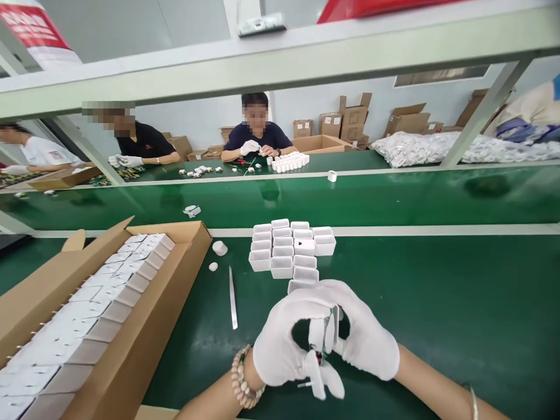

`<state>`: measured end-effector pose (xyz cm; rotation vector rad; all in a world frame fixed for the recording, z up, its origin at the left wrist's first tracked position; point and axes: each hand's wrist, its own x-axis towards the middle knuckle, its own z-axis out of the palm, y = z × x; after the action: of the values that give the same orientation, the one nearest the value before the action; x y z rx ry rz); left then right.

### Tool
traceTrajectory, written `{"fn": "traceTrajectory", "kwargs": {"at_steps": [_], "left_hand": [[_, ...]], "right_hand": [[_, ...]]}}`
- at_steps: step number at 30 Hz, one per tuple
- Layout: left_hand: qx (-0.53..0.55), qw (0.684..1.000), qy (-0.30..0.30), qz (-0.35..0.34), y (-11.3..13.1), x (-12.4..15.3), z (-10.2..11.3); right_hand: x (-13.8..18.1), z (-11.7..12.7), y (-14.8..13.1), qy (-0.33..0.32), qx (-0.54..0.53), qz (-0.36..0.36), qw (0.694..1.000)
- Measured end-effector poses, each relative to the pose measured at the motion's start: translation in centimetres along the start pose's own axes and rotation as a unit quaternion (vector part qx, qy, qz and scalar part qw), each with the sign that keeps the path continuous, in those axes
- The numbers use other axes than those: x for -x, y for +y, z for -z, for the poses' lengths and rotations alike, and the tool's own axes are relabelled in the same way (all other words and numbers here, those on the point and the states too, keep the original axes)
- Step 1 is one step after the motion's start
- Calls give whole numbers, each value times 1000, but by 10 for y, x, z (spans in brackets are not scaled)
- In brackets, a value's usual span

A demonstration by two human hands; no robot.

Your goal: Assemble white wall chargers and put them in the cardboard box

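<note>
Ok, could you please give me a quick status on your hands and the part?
Left hand and right hand, both gloved, closed on a small white part. White housings stacked just beyond. Tweezers lying left, apart.

A factory assembly line: green conveyor belt (394,198), gloved workers (256,137), stacked cardboard boxes (350,119).

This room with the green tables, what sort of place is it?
Probably a factory assembly line: gloved workers sit along a green belt, with rows of white housings and a carton of the same parts.
</note>
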<state>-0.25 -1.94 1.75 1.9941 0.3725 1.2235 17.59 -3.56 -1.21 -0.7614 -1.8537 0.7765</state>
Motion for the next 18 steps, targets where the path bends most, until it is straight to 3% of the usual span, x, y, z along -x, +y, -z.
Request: {"fn": "traceTrajectory", "kwargs": {"at_steps": [8, 18], "left_hand": [[-17, 1000, -6, -7, -2, 2, -1], [-71, 996, -10, 60, -5, 10, 1]], "right_hand": [[-2, 4, -4, 17, -34, 33, 999], [0, 4, -7, 11, -30, -38, 999]]}}
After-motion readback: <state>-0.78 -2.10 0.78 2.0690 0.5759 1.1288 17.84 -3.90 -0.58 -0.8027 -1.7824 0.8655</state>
